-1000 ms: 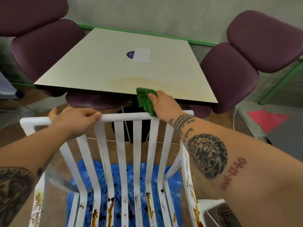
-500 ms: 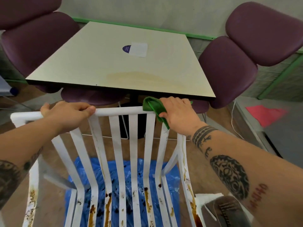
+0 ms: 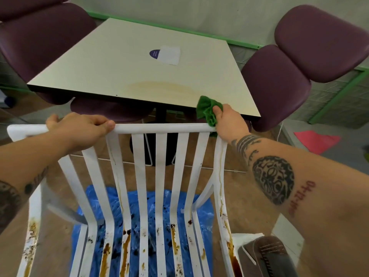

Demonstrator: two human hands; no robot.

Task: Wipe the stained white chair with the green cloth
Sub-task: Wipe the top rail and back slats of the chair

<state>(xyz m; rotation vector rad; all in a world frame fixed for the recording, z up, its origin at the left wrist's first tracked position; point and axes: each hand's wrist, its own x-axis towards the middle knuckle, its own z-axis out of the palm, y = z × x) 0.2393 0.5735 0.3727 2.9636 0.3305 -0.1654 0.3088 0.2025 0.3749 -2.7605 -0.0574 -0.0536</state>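
Now, white chair (image 3: 161, 127): seen from behind and above, its slatted back towards the camera. Its top rail runs left to right, in the picture just below the near edge of the tabletop (image 3: 119, 62).
Stains (image 3: 125, 244): brown and dark drips on the lower slats and on both side posts. Thin brownish runs reach higher up two of the slats, and the bare stretch of top rail looks white.
Green cloth (image 3: 206, 110): bunched into a wad at the right end of the top rail and touching it. A small bit shows below the rail.
Right grip (image 3: 229, 121): curled round the green cloth, with a fingertip pressed into its folds, holding it against the rail's right end.
Left grip (image 3: 79, 126): wrapped over the top rail near its left end, holding it.
Forearms: both tattooed, reaching in from the lower corners.
Tabletop details: pale and square. A yellowish smear (image 3: 159, 88) lies near the front edge, and a white paper with a purple mark (image 3: 167, 54) lies farther back.
Purple seats (image 3: 275, 84): padded, on both sides of the tabletop.
Floor: a blue plastic sheet (image 3: 151, 204), spotted dark, lies under the chair. A pink-red sheet (image 3: 317, 140) lies far right.
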